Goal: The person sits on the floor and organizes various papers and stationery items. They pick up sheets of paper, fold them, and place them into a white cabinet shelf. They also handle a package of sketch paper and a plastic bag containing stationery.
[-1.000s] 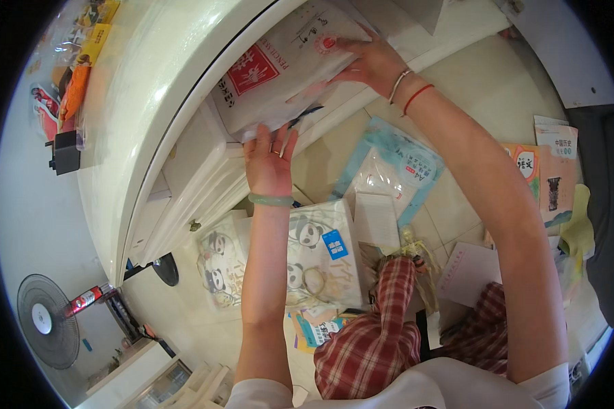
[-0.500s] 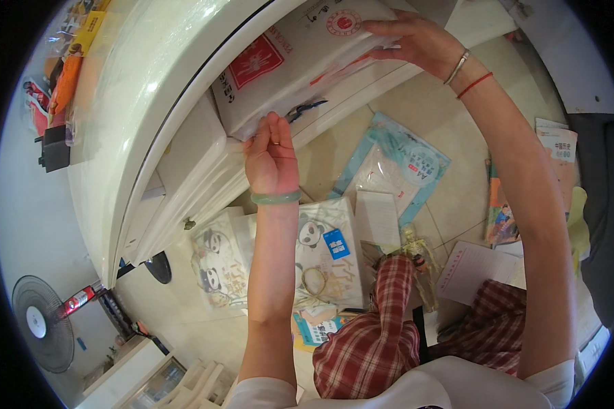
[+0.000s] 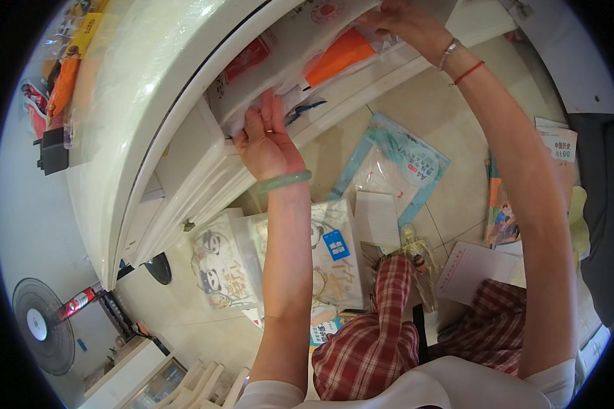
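A large white plastic package point(image 3: 280, 51) with red print lies tilted in the open white drawer point(image 3: 361, 85) beneath the desk. My left hand point(image 3: 267, 140), with a green bangle at the wrist, has its fingers curled on the package's near left edge. At the other end my right hand point(image 3: 409, 28) grips the package's right edge; part of those fingers is hidden. Under the raised front edge an orange flat thing point(image 3: 341, 58) shows, beside some clear plastic. A small dark blue item point(image 3: 307, 109) sits by the drawer's front wall.
The white desk's rounded edge point(image 3: 157, 109) curves above the drawer. On the floor lie a blue plastic packet point(image 3: 416, 170), panda-printed boxes point(image 3: 341, 273), notebooks point(image 3: 474, 273) and a small skeleton model point(image 3: 416, 269). A person in a red plaid garment point(image 3: 365, 347) is below me. A fan point(image 3: 37, 324) stands left.
The package's front edge has lifted and tipped back, so the orange thing beneath shows more. My right hand has moved up and inward; my left hand has shifted slightly upward, its forearm to the right.
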Demonstrator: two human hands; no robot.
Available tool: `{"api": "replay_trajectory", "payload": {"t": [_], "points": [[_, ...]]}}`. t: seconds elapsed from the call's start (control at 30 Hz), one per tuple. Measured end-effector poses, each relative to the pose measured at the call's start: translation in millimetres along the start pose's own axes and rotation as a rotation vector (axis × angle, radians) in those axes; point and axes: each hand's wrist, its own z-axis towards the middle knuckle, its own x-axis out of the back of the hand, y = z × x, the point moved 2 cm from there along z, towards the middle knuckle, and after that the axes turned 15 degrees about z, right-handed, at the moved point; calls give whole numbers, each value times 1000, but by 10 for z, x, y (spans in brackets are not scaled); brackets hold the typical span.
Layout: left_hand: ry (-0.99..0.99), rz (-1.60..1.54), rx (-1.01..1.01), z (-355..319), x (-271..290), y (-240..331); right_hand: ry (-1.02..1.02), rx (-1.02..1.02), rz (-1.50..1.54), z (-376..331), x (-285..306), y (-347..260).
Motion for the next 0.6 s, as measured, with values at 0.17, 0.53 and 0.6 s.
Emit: {"api": "replay_trajectory", "payload": {"t": [0.17,0.53,0.6], "points": [[60,117,26,-71,-89,-14,210,160,78,23,-62,225],[21,-137,74,193,-32,-134,276,219,179,114,-115,262],[100,-107,114,174,-5,-207,316,86,-100,49,-78,452]]}}
